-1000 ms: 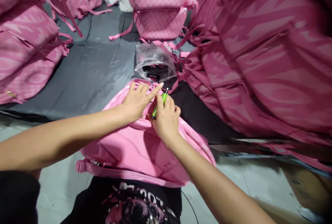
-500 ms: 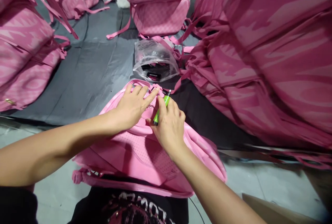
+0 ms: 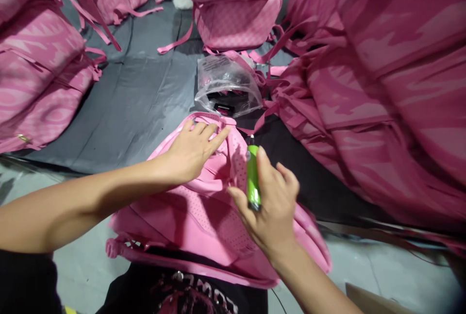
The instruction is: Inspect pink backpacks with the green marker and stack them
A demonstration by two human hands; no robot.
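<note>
Bag [image 3: 214,241] lay beneath partly spread fingers of the left hand [image 3: 191,154]; the right hand [image 3: 275,202] pinched a green tool [image 3: 252,173] between thumb and fingers.

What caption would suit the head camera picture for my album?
Left hand on a pink backpack, right hand holding a green tool, with an open clear bag on the grey table beyond.
</note>
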